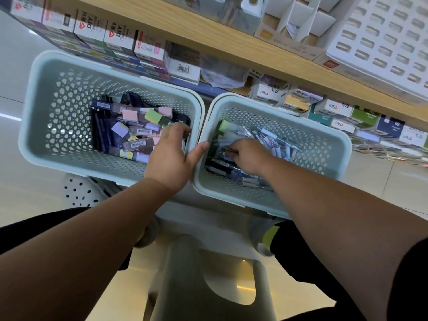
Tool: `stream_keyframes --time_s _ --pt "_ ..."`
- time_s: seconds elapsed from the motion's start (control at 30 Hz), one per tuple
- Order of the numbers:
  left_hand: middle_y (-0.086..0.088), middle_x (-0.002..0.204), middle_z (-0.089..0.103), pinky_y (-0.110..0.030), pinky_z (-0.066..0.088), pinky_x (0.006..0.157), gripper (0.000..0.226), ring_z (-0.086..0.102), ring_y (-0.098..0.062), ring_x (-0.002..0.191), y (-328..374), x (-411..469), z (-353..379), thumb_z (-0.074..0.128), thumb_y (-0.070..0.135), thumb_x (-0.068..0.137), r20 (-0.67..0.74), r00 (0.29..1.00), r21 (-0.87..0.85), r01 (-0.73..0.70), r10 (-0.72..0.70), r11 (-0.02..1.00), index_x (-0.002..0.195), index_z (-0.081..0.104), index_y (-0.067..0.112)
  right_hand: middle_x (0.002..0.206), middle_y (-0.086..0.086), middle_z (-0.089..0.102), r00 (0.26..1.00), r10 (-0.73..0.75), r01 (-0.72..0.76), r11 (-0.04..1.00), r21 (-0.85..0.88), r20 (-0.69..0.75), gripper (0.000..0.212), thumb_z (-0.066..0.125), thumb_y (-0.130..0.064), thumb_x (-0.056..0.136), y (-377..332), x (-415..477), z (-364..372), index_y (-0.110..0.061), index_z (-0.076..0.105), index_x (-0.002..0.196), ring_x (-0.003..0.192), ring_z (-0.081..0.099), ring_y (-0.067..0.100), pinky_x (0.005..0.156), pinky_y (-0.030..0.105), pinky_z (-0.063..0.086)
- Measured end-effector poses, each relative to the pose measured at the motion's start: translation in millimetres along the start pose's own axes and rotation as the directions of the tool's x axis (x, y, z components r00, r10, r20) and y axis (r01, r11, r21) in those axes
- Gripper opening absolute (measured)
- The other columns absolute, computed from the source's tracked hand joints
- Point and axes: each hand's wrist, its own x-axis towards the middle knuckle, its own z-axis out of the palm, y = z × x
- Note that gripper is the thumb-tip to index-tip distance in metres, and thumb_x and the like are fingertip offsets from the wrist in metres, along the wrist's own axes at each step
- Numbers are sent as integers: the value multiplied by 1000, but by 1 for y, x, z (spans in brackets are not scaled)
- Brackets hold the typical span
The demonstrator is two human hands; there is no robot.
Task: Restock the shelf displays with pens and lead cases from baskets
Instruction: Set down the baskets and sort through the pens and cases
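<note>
Currently: left hand (171,156) fingers curled over barcoded lead cases (139,132) in left basket (34,100), grip unclear; right hand (247,156) pinching pens (271,140) in right basket (342,144); "DIY" boxes (89,26) beyond fingertips.

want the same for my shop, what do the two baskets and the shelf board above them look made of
Left basket and right basket: moulded plastic, it seems, pale mint, matte with a soft sheen; the signs are regular holes and rounded rims.
Shelf board: light wood-look, matte, with faint grain; solid wood or laminate cannot be told.
</note>
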Motion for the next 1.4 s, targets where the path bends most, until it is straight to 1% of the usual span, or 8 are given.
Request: stream_keyframes --time_s 0.1,0.27,0.47,0.77,0.93,1.1,1.27,1.4 --pt "-4 122 53 -30 38 79 49 49 -16 91 1 0 0 62 47 93 0 1000 -2 1 -1 1000 126 53 12 125 -2 66 1000 -20 20 998 -65 -3 21 58 -7 96 -5 0 2 -12 75 106 94 53 12 72 22 35" --pt "-3 124 53 -36 47 82 50 55 -22 92 1 0 0 61 51 93 7 1000 -2 12 -12 1000 127 52 14 130 0 64 999 20 -18 999 -47 40 29 52 -9 100 -7 5 3 -14 70 123 104 57 18 70 16 37" --pt "0 120 52 -36 47 83 49 53 -19 94 1 1 -1 61 50 93 10 1000 -4 6 -6 1000 124 52 13 120 15 65 974 111 -87 988 -130 199 31 43 -16 104 -11 11 2 -9 66 124 104 61 33 87 36 51" --pt "3 116 49 -31 43 82 46 50 -16 92 2 0 -1 62 48 94 5 1000 -8 -5 5 1000 121 54 12 122 16 64 940 168 -142 984 -106 298 32 40 -12 105 -27 11 -7 -3 59 129 107 61 32 81 33 46" --pt "-4 121 53 -28 39 84 47 48 -14 97 3 0 -1 62 47 95 8 1000 -2 -5 5 1000 123 53 10 122 12 64 947 131 -116 991 -67 293 35 39 -28 108 -24 4 -19 -15 62 131 107 61 29 96 38 49" --pt "-4 121 53 -29 39 82 47 47 -13 95 4 -1 0 61 47 96 0 1000 3 -12 12 1000 124 53 10 134 14 60 934 138 -124 990 -64 331 34 41 -15 106 -30 5 -18 -3 61 131 117 57 32 95 33 46" --pt "-7 122 53 -29 39 84 45 49 -18 101 4 -2 0 61 46 96 -3 1000 -4 -3 3 1000 122 53 10 136 13 57 941 117 -107 993 -51 316 37 44 -20 105 -21 0 -19 -18 55 140 117 57 31 103 42 46" --pt "-6 126 53 -27 37 85 47 50 -19 109 6 -2 -1 59 46 96 6 1000 3 8 -8 1000 125 51 10 140 10 56 941 98 -88 995 -47 323 36 42 -19 105 -24 1 -23 -16 59 137 116 55 24 97 32 43"
